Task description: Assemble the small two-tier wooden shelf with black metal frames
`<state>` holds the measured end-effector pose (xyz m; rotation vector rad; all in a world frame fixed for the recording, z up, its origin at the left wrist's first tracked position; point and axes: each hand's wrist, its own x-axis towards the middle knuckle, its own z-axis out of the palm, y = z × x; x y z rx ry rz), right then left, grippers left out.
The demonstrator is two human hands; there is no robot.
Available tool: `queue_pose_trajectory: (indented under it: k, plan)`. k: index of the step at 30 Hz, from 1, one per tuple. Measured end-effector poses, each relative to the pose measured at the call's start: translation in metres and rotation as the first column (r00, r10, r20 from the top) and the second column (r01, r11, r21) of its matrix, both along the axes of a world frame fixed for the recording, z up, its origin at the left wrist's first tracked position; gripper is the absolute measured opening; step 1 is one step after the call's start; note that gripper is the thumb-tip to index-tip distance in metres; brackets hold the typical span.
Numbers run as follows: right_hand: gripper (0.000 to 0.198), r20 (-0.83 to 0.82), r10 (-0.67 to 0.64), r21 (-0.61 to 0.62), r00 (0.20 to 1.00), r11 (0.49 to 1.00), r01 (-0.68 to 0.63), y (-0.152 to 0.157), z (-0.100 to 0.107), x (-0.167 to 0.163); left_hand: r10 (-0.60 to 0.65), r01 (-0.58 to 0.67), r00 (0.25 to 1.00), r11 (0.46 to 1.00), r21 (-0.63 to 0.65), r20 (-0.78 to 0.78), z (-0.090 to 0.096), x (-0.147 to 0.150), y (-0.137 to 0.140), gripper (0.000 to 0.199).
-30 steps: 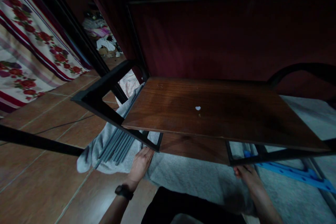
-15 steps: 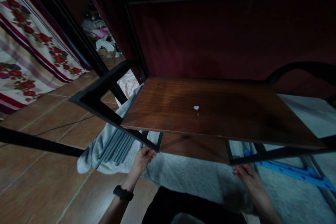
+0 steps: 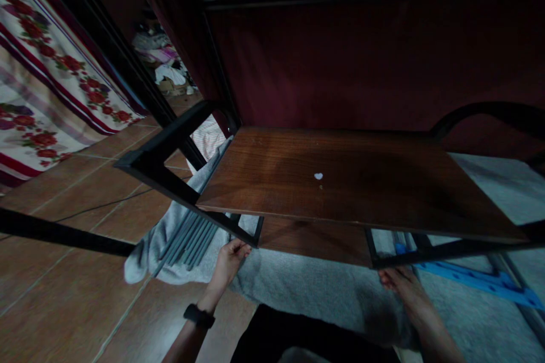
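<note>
A black metal frame (image 3: 170, 181) carries a brown wood-grain board (image 3: 340, 187) with a small white heart-shaped mark on it. A second brown board (image 3: 315, 238) shows lower down, between the frame's two sides. My left hand (image 3: 232, 258), below a dark wristband, is closed on the bottom corner of the frame's left side. At the bottom corner of the right side, my right hand (image 3: 398, 283) has its fingers curled against the black metal. The undersides of both grips are partly hidden.
Beneath the frame lies a grey blanket (image 3: 306, 278) on a tiled floor (image 3: 76, 295). Several grey rods (image 3: 193, 241) rest on it at left, and a blue perforated bar (image 3: 477, 281) at right. A dark red curtain (image 3: 340, 68) hangs behind. A black bar (image 3: 63, 232) crosses the left side.
Almost nothing differs. Both hands keep their places at the frame's lower corners, with only a very slight shift of the frame and arms.
</note>
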<state>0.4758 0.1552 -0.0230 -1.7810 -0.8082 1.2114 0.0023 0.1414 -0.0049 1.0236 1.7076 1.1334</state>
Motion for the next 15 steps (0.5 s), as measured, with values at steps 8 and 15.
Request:
queue_pose_trajectory:
  k: [8,15]
  plan:
    - [0.038,-0.09,-0.032,-0.024,0.995,0.999,0.03,-0.016,0.001,-0.003,0.038,-0.012,0.979,0.991,-0.131,0.201,0.006,-0.005,0.006,0.032]
    - [0.031,-0.096,-0.005,-0.067,0.995,0.998,-0.001,-0.001,-0.001,0.001,-0.017,0.021,0.992,0.999,-0.037,0.122,-0.004,-0.004,0.004,0.028]
